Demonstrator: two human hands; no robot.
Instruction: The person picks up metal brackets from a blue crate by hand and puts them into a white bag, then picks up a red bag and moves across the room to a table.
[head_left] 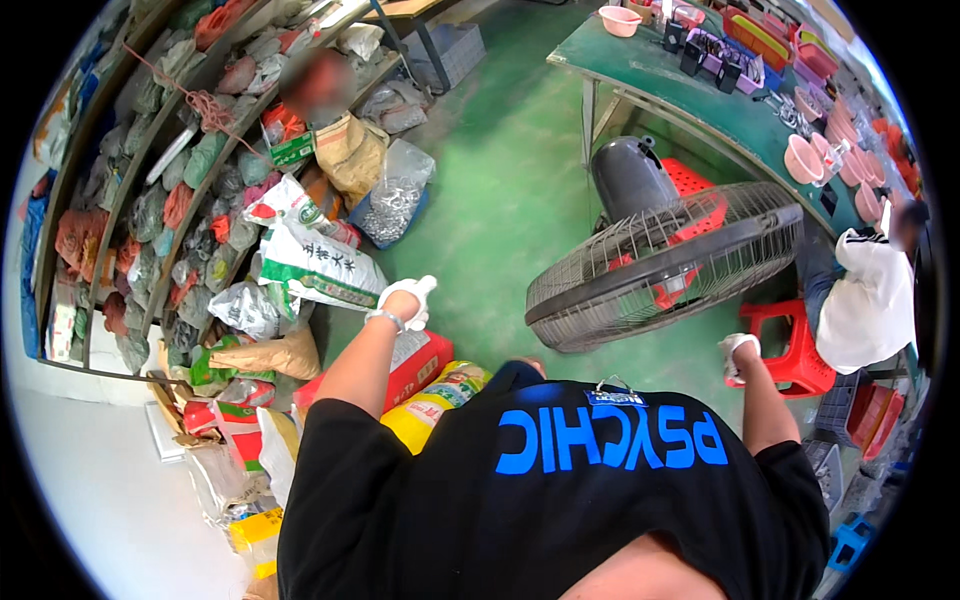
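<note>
My left hand [405, 300] wears a white glove and a wrist band. It is raised in front of me with the fingers curled in, and nothing shows in it. It hangs over a red sack [425, 362] and a yellow sack [435, 400], beside a white printed sack [318, 268]. My right hand [739, 352], also in a white glove, hangs low at my side close to a red plastic stool [795, 345]. Its fingers are too small and turned away to read. My black shirt [560, 490] with blue lettering fills the lower middle.
A large tilted floor fan [665, 262] stands on the green floor right of centre. Shelves [150, 190] packed with bagged goods run along the left, with sacks piled below. A seated person in white [868, 300] is at the right by a green workbench [690, 105] with pink bowls.
</note>
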